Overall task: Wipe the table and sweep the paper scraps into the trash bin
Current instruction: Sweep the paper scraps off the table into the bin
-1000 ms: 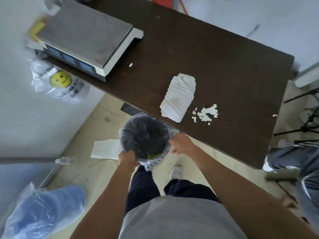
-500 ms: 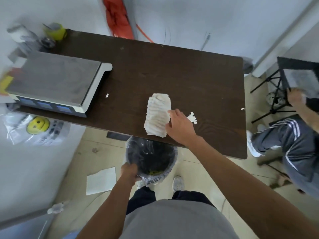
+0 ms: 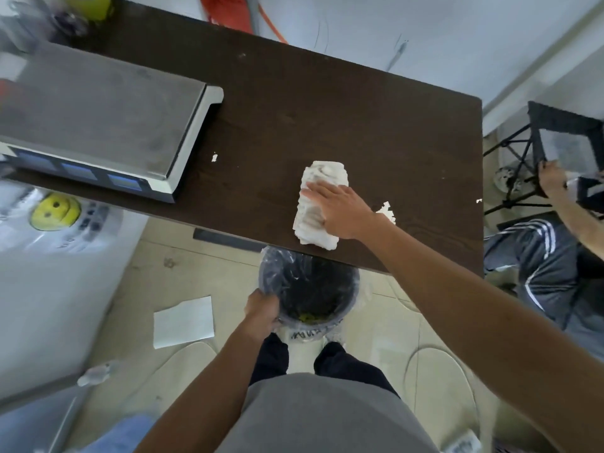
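Note:
A white folded cloth [image 3: 318,178] lies on the dark brown table [image 3: 359,109] near its front edge. My right hand [image 3: 340,209] rests flat on the cloth, fingers spread and pointing left. A small pile of white paper scraps [image 3: 387,212] shows just right of my wrist, partly hidden by it. One scrap [image 3: 214,157] lies near the scale, another [image 3: 478,201] at the table's right edge. The black trash bin [image 3: 346,289] with a clear liner stands on the floor under the front edge. My left hand [image 3: 261,310] grips its near-left rim.
A large steel-topped scale [image 3: 98,116] fills the table's left part. A white sheet of paper [image 3: 183,321] lies on the floor left of the bin. A seated person [image 3: 555,256] and a black folding stand [image 3: 555,138] are to the right. White appliance at left.
My right hand left the bin rim, reached the table, and now lies flat on top of the cloth. The left hand stays on the bin rim. The view tilted.

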